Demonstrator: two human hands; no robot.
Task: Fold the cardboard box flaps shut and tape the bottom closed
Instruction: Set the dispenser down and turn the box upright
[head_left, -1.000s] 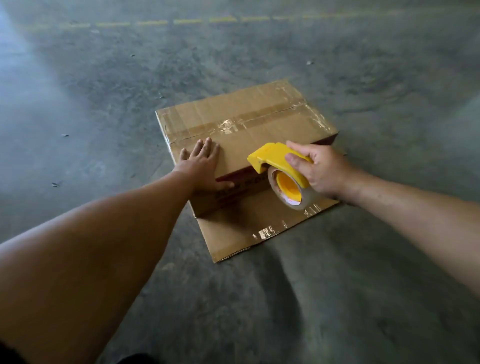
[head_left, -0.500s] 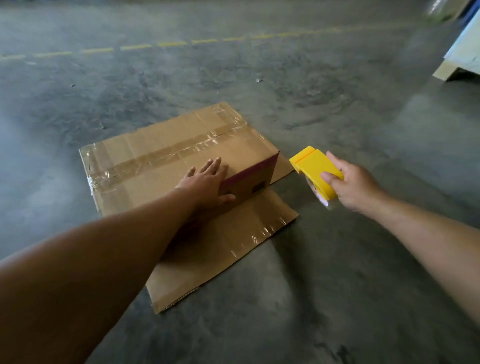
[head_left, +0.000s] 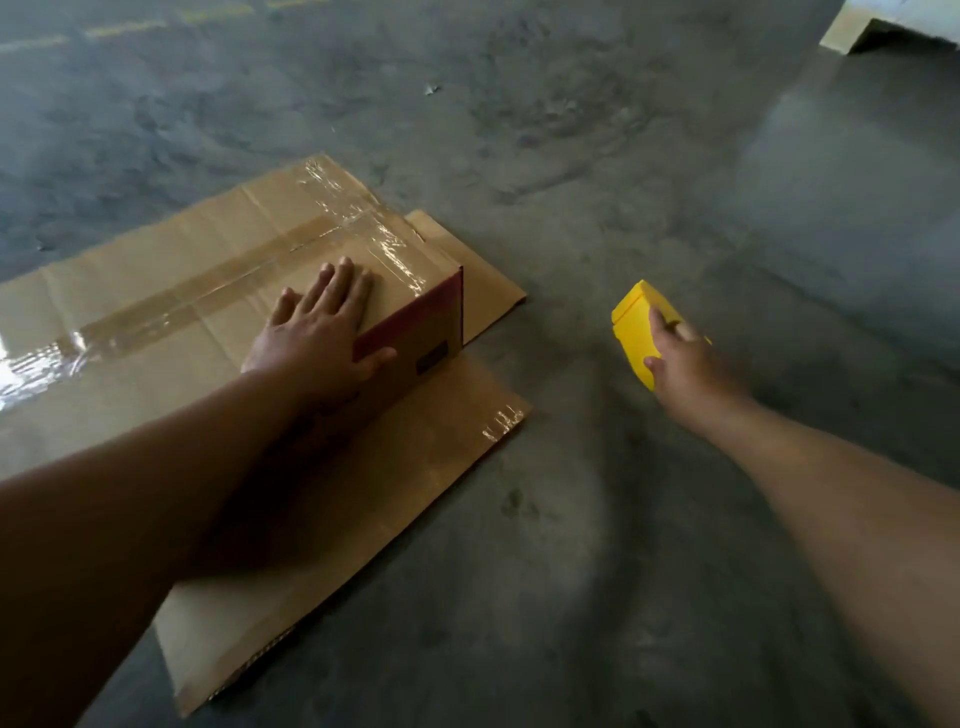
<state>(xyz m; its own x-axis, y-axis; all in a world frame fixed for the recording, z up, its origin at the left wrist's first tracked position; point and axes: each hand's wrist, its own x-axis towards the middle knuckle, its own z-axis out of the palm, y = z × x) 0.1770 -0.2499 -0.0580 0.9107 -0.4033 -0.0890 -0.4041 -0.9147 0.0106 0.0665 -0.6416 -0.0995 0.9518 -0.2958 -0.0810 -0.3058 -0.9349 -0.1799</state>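
The cardboard box (head_left: 234, 291) sat bottom-up on the concrete floor (head_left: 623, 519), its upturned face crossed by a glossy strip of clear tape (head_left: 218, 291) along the flap seam, with a second strip running over the far right edge. The box's loose flaps (head_left: 415, 457) lay splayed flat on the floor around its base, likely because the open end faced down. The left hand (head_left: 317, 332) lay flat on the near right corner of the box top, fingers straight and spread, thumb hooked over the red-printed side; it held nothing, and the pose looked meant to pin the box in place. The right hand (head_left: 685, 369) was well apart from the box, out over bare floor to its right, its grip closed around a yellow tape dispenser (head_left: 636, 322), fingers wrapped over the body. The roll itself was hidden behind the hand. Judging by the taped seam, the bottom appeared sealed, and carrying the dispenser clear of the box suited setting it aside. A pale object (head_left: 852, 31) showed at the far right edge, too cropped to identify.
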